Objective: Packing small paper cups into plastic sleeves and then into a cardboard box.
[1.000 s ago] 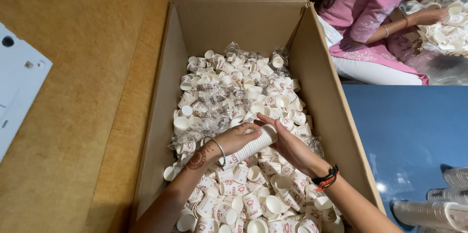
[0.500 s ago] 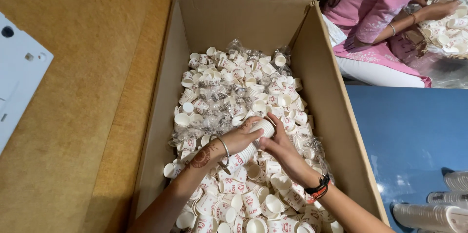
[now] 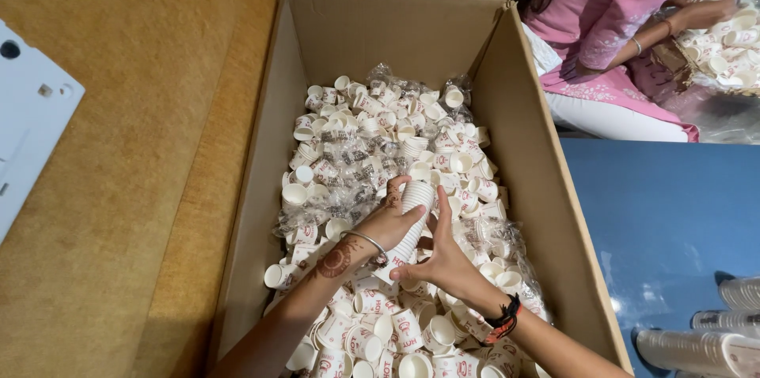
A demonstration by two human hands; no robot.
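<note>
A tall cardboard box (image 3: pixel 537 148) stands open below me, filled with several small white paper cups (image 3: pixel 372 132), many under clear plastic wrap. A nested stack of white cups (image 3: pixel 412 216) is held tilted, its top pointing away from me. My left hand (image 3: pixel 385 224) wraps the stack from the left; a bangle sits on its wrist. From the right, my right hand (image 3: pixel 439 255) grips the stack's lower part, with a red and black band on that wrist. Both hands hover just above the loose cups in the middle of the box.
A person in a pink top (image 3: pixel 609 22) sits at the upper right, handling a bag of cups (image 3: pixel 732 37). Brown carpet lies left of the box, with a white panel (image 3: pixel 28 121) at the far left. Stacked cups in plastic (image 3: pixel 708 338) lie on a blue surface (image 3: pixel 665 212) at right.
The cup stack has turned from lying sideways to pointing away from me. Both hands have closed in around it near the box's middle.
</note>
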